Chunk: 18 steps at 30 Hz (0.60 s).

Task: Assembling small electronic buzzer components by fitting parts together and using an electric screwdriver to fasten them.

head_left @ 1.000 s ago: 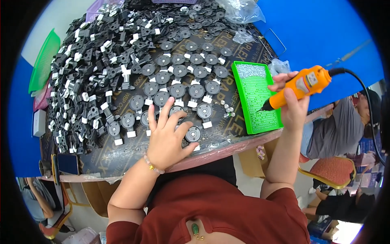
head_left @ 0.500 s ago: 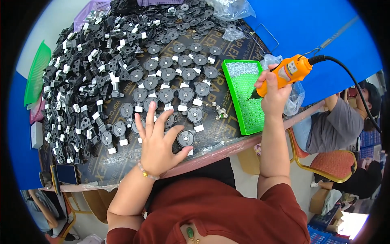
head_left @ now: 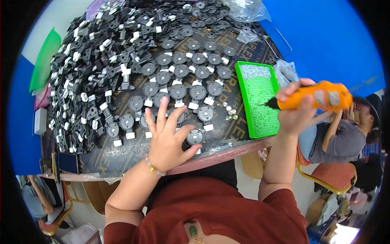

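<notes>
My right hand is wrapped round an orange electric screwdriver, blurred by motion and held nearly level. Its dark bit points left over a green tray, where small silver screws lie heaped at the far end and fine dots cover the rest. My left hand rests with fingers spread over the near rows of round dark-grey discs with white tabs. Thumb and forefinger straddle one disc without visibly gripping it; other fingers partly cover discs behind. Several small shiny round parts lie left of the tray.
A big heap of black parts with white pieces covers the table's left. More loose discs pile up at the back, by a clear plastic bag. A phone lies near the left edge. A person sits at the right.
The screwdriver has swung from slanting up to nearly level, its bit still over the tray. My left hand stays over the same discs. The whole view has shifted a little.
</notes>
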Tool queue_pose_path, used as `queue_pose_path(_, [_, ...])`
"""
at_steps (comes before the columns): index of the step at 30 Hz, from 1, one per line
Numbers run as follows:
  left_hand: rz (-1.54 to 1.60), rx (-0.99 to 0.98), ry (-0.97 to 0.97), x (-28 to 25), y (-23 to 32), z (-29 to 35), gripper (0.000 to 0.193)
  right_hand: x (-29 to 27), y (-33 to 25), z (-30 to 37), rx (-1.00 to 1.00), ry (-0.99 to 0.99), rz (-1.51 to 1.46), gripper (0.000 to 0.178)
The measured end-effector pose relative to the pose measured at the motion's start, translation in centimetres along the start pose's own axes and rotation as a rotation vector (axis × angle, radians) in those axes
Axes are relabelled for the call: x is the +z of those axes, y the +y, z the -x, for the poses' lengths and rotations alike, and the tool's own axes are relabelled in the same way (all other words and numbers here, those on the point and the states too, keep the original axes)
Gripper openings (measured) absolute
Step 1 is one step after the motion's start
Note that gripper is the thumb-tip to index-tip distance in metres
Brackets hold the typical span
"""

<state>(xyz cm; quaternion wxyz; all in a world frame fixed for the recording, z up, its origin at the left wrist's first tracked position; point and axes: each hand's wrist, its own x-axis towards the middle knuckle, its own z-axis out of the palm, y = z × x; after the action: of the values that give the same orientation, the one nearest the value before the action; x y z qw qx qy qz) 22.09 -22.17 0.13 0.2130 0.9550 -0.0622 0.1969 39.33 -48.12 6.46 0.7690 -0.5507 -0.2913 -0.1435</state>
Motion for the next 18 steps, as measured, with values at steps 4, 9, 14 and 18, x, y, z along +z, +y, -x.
queue_pose_path(4, [0.036,-0.011,0.003,0.0,-0.2,0.1,0.039,4.8,-2.4,2.6,-0.013,-0.16,-0.125,0.065])
queue_pose_path(9, [0.073,-0.04,-0.014,0.1,-0.5,0.3,0.04,10.2,-1.7,5.8,0.209,-0.307,-0.154,0.069])
queue_pose_path(14, [0.103,-0.037,0.008,0.1,-0.5,0.3,0.038,11.1,-0.3,6.1,0.288,-0.335,-0.396,0.069])
queue_pose_path(18, [0.123,-0.038,0.006,0.2,-0.6,0.4,0.039,11.6,0.4,6.2,0.257,-0.346,-0.275,0.067])
